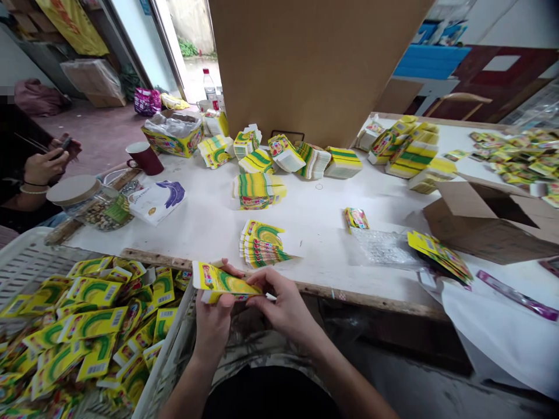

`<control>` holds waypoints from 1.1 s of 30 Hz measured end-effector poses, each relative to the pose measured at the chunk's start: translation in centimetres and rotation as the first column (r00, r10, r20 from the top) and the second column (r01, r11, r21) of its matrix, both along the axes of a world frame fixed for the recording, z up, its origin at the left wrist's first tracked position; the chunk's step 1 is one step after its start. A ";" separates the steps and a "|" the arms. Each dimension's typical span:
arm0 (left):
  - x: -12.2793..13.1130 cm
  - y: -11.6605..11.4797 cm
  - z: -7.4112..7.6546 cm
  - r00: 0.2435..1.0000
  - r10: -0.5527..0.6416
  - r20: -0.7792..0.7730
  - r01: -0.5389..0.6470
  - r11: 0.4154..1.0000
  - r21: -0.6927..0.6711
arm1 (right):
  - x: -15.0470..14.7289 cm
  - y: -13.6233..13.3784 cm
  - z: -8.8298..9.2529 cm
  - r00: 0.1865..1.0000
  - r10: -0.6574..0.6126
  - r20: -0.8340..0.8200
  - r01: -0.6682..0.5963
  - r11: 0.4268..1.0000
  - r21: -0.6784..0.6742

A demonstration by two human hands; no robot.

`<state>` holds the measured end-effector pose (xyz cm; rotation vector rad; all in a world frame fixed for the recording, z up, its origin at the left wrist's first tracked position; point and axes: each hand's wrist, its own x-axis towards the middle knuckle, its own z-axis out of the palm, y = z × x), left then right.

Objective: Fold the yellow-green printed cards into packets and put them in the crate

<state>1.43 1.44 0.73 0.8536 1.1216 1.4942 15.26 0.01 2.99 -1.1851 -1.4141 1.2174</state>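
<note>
Just past the table's near edge, both hands hold one yellow and green printed carton [229, 281]. My left hand [212, 317] grips it from below, thumb along the front. At its right end, the fingers of my right hand [279, 299] pinch near a small white flap. The carton's left end looks open, showing a white inside edge; its contents cannot be seen. Ahead of the hands lies a fanned stack of flat cartons [262, 244]. Behind that stands another bundle of flat cartons [255, 191].
To the left, a white plastic crate [168, 349] holds many yellow cartons. Bundled cartons [314, 160] line the back of the table. On the right are an open cardboard box [463, 218] and bubble wrap [379, 247]. A jar [105, 209] and mug [146, 158] stand left, near another person.
</note>
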 end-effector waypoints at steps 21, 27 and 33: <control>-3.4 1.4 4.5 0.947 -0.047 -0.319 0.112 0.975 0.190 | 3.5 0.4 1.1 0.844 -0.218 0.489 -0.046 0.881 0.472; -1.8 1.3 3.8 0.541 -0.538 -0.646 0.562 0.803 -0.198 | 2.2 -1.0 1.0 0.847 -0.343 0.407 0.053 0.815 0.577; 0.2 -0.5 -0.1 0.569 -0.284 -0.772 0.436 0.900 -0.009 | 1.0 -0.7 -0.9 0.971 -0.222 -0.088 0.224 0.974 0.024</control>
